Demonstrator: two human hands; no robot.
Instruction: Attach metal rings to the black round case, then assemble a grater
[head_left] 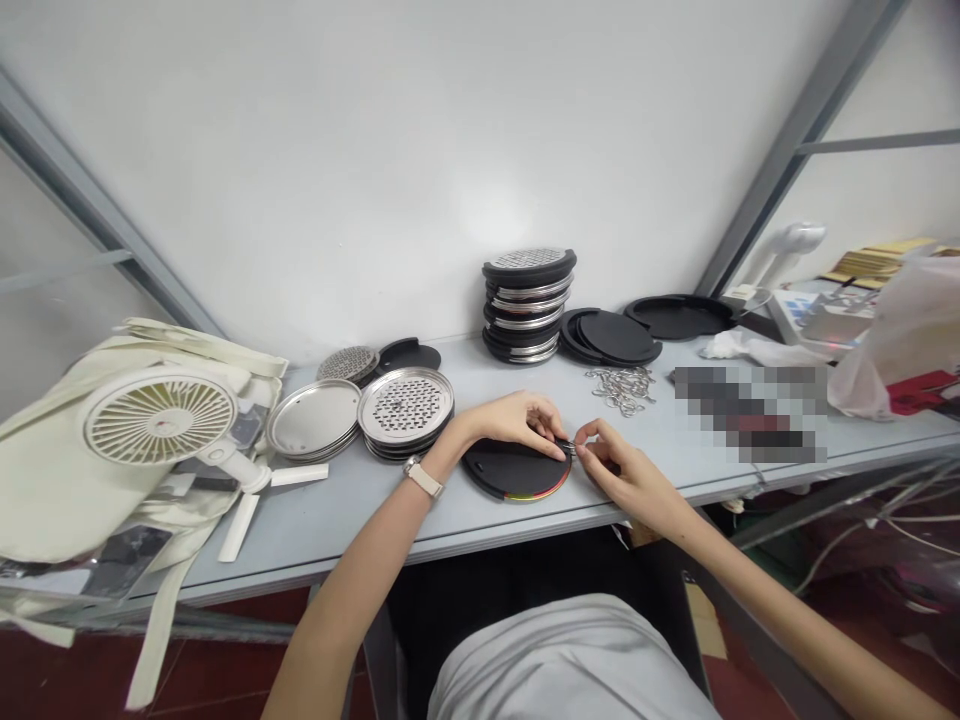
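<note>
Works with two hands over one black disc (510,472), flat on one grey table (360,520), on the near side of one tall stack (529,262) of black and silver rounds. Lays the left hand (517,418) across the disc's far right part, fingers curled inward, thumb stretched along the rim; cannot tell a pinch from a mere touch there. Pinches one small metal piece (571,449) between thumb and forefinger of the right hand (619,468), at the disc's right edge, other fingers loosely curled. Wears one watch (424,477) on the left wrist. Has, left of the stack, two nearer piles side by side, one topped by a plain silver plate (313,418), one by a perforated silver plate (406,405), plus one grey perforated disc (347,363) and one black lid (410,355) behind them. Has, right of the stack, two overlapping black lids (619,337) just beside it and one black tray (679,317) farther off. Shows, nearer and right of the stack, one loose heap of metal clips (622,388), too tangled to count. Includes one white fan (161,418) far to its left.
</note>
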